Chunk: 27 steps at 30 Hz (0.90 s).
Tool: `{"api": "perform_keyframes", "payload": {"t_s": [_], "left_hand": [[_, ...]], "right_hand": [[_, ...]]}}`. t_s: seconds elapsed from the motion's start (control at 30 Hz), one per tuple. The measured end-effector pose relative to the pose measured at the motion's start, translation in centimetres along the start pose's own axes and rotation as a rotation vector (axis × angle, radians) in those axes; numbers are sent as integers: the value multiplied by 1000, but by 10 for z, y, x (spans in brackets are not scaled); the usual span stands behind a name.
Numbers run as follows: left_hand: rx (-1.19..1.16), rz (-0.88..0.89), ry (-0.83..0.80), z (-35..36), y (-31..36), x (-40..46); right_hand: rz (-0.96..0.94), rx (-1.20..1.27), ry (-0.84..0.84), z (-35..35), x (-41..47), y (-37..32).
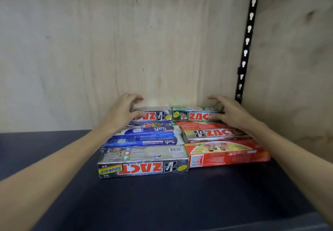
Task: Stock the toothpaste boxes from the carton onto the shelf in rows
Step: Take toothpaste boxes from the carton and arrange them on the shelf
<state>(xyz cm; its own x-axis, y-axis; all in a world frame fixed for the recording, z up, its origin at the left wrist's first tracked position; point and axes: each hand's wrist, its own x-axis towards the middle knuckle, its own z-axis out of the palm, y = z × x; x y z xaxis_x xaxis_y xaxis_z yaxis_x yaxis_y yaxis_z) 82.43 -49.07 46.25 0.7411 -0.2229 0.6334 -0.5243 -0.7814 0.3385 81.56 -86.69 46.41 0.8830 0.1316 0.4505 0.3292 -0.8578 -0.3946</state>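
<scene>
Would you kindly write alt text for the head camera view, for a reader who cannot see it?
Two bare hands reach to the back of a dark shelf: the left hand grips a silver toothpaste box, the right hand a green one. More boxes lie flat in two columns before a plywood back wall.

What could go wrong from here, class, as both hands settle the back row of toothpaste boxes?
1. The left hand grips the silver Zact box and the right hand the green Zact box; both sit atop other boxes and might slide off.
2. The forearms pass over the blue Safi boxes and red box, so withdrawing could nudge the rows crooked.
</scene>
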Motion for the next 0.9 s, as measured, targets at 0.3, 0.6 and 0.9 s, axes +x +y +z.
{"api": "perform_keyframes", "payload": {"t_s": [0.3,0.6,0.9], "left_hand": [[24,-115,75,-5,27,-15],[-218,-184,116,-26,105,-86],[-130,14,273,-56,180,-271]], "right_hand": [[-21,-17,236,10,-26,-40],[-101,198,315,7,-120,-104],[-92,361,360,34,-299,-170]]}}
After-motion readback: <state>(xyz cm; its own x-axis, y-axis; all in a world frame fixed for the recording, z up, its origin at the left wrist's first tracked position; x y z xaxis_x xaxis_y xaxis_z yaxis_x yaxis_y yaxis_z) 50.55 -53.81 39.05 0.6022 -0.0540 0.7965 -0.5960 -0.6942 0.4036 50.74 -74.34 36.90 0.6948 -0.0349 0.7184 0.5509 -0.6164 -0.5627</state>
